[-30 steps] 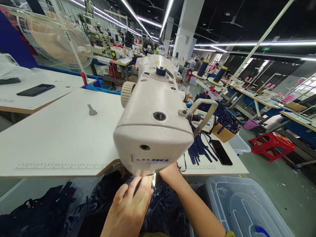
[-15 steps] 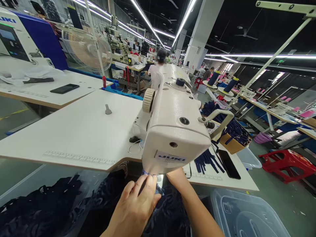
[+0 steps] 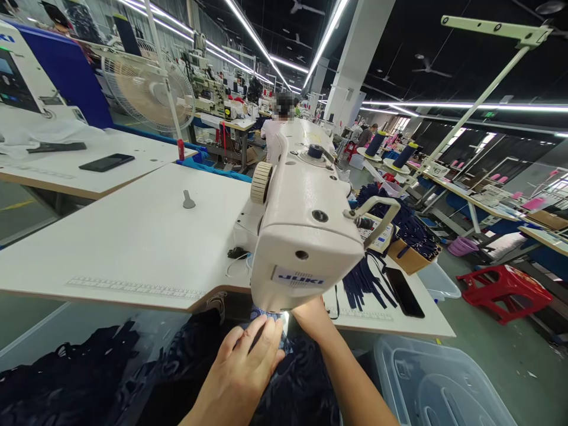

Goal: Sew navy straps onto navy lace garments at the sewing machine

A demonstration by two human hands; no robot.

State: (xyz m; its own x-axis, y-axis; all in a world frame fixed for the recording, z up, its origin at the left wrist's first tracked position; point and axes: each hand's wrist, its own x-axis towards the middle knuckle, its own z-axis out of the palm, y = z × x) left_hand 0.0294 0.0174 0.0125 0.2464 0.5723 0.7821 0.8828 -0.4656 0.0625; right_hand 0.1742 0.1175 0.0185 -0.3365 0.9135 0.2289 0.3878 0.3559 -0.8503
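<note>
A white sewing machine (image 3: 310,201) marked JUKI stands in front of me, its head over the near edge of the table. Below the head, my left hand (image 3: 244,367) has its fingertips and thumb on a navy patterned cloth (image 3: 290,349). More of this dark cloth hangs down towards my lap. My right hand (image 3: 308,313) reaches in from the right under the head. Its fingers are hidden behind the machine, so their grip does not show. A small lamp lights the spot between both hands.
Navy strips (image 3: 366,284) and a black phone (image 3: 404,293) lie right of the machine. A cardboard box (image 3: 408,257) holds more strips. A grey metal piece (image 3: 189,200) lies on the white table (image 3: 133,236). Clear plastic bins (image 3: 444,378) flank me below; a red stool (image 3: 506,290) stands right.
The view has shifted slightly, so the surroundings sit a little further left. A bit more patterned cloth shows by my left fingertips. Both hands stay at the machine head.
</note>
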